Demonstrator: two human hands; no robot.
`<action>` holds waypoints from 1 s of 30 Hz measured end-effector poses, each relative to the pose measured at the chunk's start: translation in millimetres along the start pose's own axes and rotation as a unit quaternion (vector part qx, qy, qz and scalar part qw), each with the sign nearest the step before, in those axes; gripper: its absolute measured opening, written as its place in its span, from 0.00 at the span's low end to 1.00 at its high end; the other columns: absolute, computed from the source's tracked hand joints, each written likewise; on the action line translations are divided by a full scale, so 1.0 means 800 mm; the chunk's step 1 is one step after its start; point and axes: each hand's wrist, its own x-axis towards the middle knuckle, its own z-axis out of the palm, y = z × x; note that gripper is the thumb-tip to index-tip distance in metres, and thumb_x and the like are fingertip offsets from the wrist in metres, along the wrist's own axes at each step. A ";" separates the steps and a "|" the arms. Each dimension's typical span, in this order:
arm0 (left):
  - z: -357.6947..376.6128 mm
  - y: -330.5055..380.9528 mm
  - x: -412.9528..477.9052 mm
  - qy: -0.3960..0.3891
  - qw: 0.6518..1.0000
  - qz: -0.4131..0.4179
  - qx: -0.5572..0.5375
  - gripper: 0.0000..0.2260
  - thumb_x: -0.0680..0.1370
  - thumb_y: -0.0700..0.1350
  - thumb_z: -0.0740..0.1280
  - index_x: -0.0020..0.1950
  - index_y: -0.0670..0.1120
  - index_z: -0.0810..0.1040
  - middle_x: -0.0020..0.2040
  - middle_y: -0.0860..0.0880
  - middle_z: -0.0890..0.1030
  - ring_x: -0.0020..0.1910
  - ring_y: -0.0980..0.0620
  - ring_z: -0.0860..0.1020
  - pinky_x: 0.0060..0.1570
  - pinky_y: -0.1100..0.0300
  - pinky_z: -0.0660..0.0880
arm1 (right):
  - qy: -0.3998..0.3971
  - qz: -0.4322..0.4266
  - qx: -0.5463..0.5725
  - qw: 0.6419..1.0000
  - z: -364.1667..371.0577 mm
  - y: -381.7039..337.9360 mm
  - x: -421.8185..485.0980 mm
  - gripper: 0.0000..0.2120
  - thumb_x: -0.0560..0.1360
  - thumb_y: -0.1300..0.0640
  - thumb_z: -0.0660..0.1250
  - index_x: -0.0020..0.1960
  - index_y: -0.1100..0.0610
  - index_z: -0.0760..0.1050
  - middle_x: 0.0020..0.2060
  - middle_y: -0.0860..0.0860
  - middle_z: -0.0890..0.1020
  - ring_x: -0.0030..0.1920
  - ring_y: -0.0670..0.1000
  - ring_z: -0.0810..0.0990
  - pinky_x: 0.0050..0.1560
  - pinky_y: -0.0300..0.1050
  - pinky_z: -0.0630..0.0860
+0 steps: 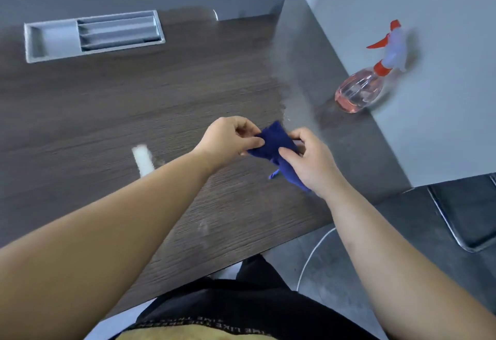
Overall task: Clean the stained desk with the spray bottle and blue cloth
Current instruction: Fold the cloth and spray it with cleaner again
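Above the dark wood-grain desk (107,114), both of my hands hold a blue cloth (272,139). My left hand (228,138) pinches its left edge between thumb and fingers. My right hand (308,157) grips its right side, and a loose end of cloth hangs below that hand. A spray bottle (361,90) with pink liquid and a red and white trigger head stands at the desk's right end against a grey partition. A faint whitish smear (204,228) shows on the desk near its front edge.
A grey recessed cable tray (53,41) is set into the desk at the far left. The grey partition (429,98) walls off the right side. A white bright streak (143,158) lies on the desk. A chair's metal frame (451,221) stands on the floor at right.
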 end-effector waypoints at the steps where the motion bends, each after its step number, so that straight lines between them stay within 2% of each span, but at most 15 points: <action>1: 0.006 0.008 0.005 0.004 1.000 0.018 0.020 0.07 0.72 0.40 0.72 0.39 0.50 0.76 0.36 0.52 0.79 0.34 0.54 0.76 0.40 0.67 0.74 | 0.007 -0.037 -0.014 0.999 -0.012 -0.002 0.004 0.08 0.75 0.65 0.66 0.49 0.54 0.72 0.42 0.49 0.81 0.38 0.34 0.79 0.37 0.26 0.70; 3: 0.018 0.028 0.013 -0.002 0.997 0.051 0.064 0.10 0.73 0.40 0.69 0.39 0.53 0.73 0.37 0.55 0.78 0.34 0.59 0.74 0.38 0.70 0.70 | 0.005 -0.098 -0.026 0.995 -0.035 0.000 0.011 0.10 0.73 0.65 0.68 0.51 0.54 0.73 0.48 0.50 0.80 0.46 0.36 0.78 0.44 0.28 0.72; 5: 0.028 0.052 0.022 -0.020 0.993 0.084 0.080 0.10 0.74 0.37 0.66 0.40 0.52 0.71 0.39 0.54 0.78 0.33 0.62 0.72 0.38 0.69 0.69 | -0.026 -0.136 -0.028 0.990 -0.059 0.010 0.022 0.15 0.71 0.64 0.71 0.50 0.49 0.72 0.54 0.52 0.77 0.55 0.43 0.77 0.51 0.39 0.76; 8: 0.033 0.087 0.032 -0.053 0.982 0.126 0.133 0.06 0.71 0.36 0.63 0.42 0.47 0.72 0.43 0.49 0.80 0.38 0.55 0.75 0.42 0.63 0.71 | -0.091 -0.116 0.085 0.985 -0.090 0.013 0.034 0.16 0.68 0.60 0.72 0.54 0.51 0.72 0.54 0.53 0.75 0.56 0.44 0.77 0.53 0.37 0.74; 10: 0.035 0.110 0.039 -0.081 0.971 0.146 0.174 0.05 0.68 0.41 0.61 0.43 0.47 0.72 0.45 0.48 0.82 0.45 0.49 0.78 0.49 0.57 0.73 | -0.090 -0.091 0.179 0.976 -0.114 0.009 0.046 0.20 0.69 0.58 0.67 0.60 0.55 0.71 0.52 0.48 0.76 0.55 0.40 0.76 0.57 0.37 0.71; 11: 0.035 0.120 0.041 -0.093 0.966 0.150 0.191 0.06 0.66 0.43 0.60 0.42 0.48 0.72 0.45 0.48 0.82 0.47 0.49 0.78 0.50 0.56 0.73 | -0.093 -0.074 0.215 0.969 -0.126 0.009 0.054 0.20 0.69 0.58 0.66 0.60 0.52 0.71 0.54 0.46 0.77 0.58 0.40 0.75 0.59 0.39 0.70; 14: 0.036 0.144 0.049 -0.097 0.965 0.138 0.203 0.06 0.68 0.41 0.61 0.40 0.53 0.69 0.42 0.50 0.81 0.40 0.53 0.75 0.45 0.62 0.72 | -0.198 -0.071 0.205 0.956 -0.153 0.005 0.073 0.23 0.67 0.59 0.69 0.60 0.45 0.72 0.64 0.43 0.74 0.68 0.43 0.69 0.64 0.41 0.68; 16: 0.033 0.153 0.054 -0.082 0.966 0.127 0.210 0.09 0.71 0.37 0.63 0.40 0.52 0.70 0.40 0.52 0.80 0.36 0.56 0.72 0.40 0.65 0.71 | -0.259 -0.067 0.144 0.953 -0.155 0.006 0.080 0.23 0.65 0.57 0.72 0.59 0.48 0.74 0.60 0.45 0.78 0.63 0.43 0.74 0.62 0.41 0.71; 17: 0.032 0.157 0.056 -0.076 0.966 0.123 0.215 0.09 0.72 0.36 0.63 0.41 0.52 0.71 0.39 0.52 0.80 0.35 0.55 0.73 0.40 0.64 0.71 | -0.255 -0.062 0.101 0.960 -0.155 0.008 0.083 0.20 0.65 0.56 0.73 0.57 0.49 0.75 0.55 0.47 0.81 0.57 0.44 0.77 0.60 0.43 0.73; 19: 0.028 0.157 0.060 -0.067 0.965 0.103 0.232 0.08 0.73 0.39 0.65 0.41 0.52 0.72 0.40 0.55 0.80 0.36 0.55 0.76 0.39 0.62 0.72 | -0.204 -0.059 0.044 0.976 -0.157 0.012 0.089 0.12 0.68 0.57 0.74 0.51 0.53 0.78 0.45 0.48 0.83 0.47 0.46 0.80 0.54 0.47 0.75; 21: 0.026 0.151 0.062 -0.059 0.969 0.061 0.232 0.08 0.75 0.40 0.66 0.41 0.53 0.72 0.38 0.56 0.79 0.36 0.55 0.76 0.39 0.64 0.74 | -0.165 -0.051 0.049 0.984 -0.165 0.018 0.092 0.05 0.72 0.62 0.71 0.47 0.54 0.78 0.39 0.48 0.82 0.42 0.46 0.79 0.50 0.47 0.76; 23: 0.032 0.139 0.061 -0.084 0.988 -0.006 0.126 0.07 0.76 0.37 0.65 0.42 0.49 0.73 0.37 0.52 0.79 0.35 0.53 0.77 0.39 0.60 0.79 | -0.161 -0.030 0.066 0.984 -0.178 0.019 0.094 0.05 0.73 0.63 0.69 0.47 0.55 0.78 0.39 0.49 0.83 0.40 0.46 0.81 0.45 0.45 0.79; 26: 0.051 0.121 0.061 -0.118 0.988 -0.095 -0.015 0.07 0.76 0.33 0.63 0.46 0.45 0.73 0.40 0.47 0.78 0.37 0.51 0.78 0.39 0.55 0.81 | -0.186 0.000 0.067 0.980 -0.194 0.021 0.101 0.05 0.74 0.63 0.68 0.50 0.57 0.77 0.42 0.52 0.83 0.42 0.46 0.82 0.39 0.38 0.78; 28: 0.068 0.103 0.069 -0.113 0.984 -0.139 -0.011 0.09 0.75 0.33 0.61 0.50 0.45 0.74 0.43 0.46 0.77 0.39 0.50 0.78 0.42 0.53 0.81 | -0.193 0.008 0.016 0.981 -0.190 0.027 0.113 0.05 0.75 0.62 0.67 0.49 0.55 0.78 0.43 0.50 0.84 0.43 0.46 0.82 0.40 0.38 0.76; 30: 0.081 0.083 0.078 -0.098 0.980 -0.158 0.076 0.13 0.74 0.36 0.62 0.57 0.46 0.73 0.49 0.46 0.78 0.43 0.49 0.77 0.47 0.54 0.79 | -0.191 -0.016 -0.062 0.979 -0.175 0.032 0.127 0.04 0.75 0.60 0.67 0.48 0.52 0.78 0.44 0.49 0.83 0.46 0.47 0.82 0.45 0.41 0.75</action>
